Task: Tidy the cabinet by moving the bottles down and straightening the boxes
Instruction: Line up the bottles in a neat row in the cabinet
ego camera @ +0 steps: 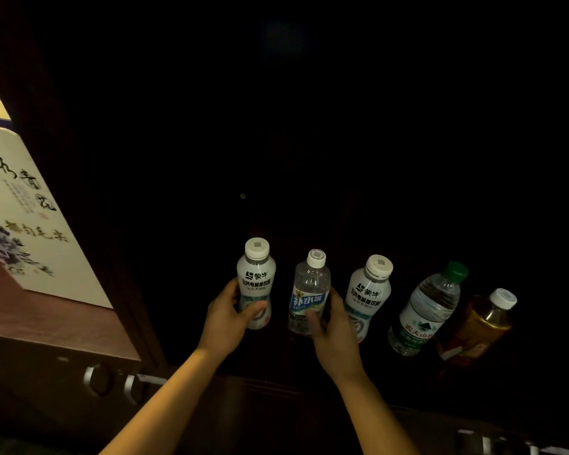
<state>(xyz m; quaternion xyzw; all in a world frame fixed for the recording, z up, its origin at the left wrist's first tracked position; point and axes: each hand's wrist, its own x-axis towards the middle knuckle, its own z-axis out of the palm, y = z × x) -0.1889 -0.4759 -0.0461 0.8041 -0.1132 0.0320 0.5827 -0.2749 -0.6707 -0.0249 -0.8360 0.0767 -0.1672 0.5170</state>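
Observation:
Several bottles stand in a row inside a dark cabinet compartment. My left hand (pixel 225 318) grips the leftmost white drink bottle (pixel 256 277) around its lower half. My right hand (pixel 330 336) holds the clear bottle with a blue label (pixel 310 287) beside it. To the right stand a second white drink bottle (pixel 368 290), a clear green-capped water bottle (pixel 427 307) and an amber tea bottle with a white cap (pixel 480 323). A cream box with calligraphy and flowers (pixel 20 208) stands on the reddish shelf at the left.
A dark wooden divider (pixel 112 257) separates the box's shelf (pixel 53 320) from the bottles' compartment. Metal ring handles (pixel 97 379) sit on the cabinet front below the shelf. The back of the compartment is too dark to make out.

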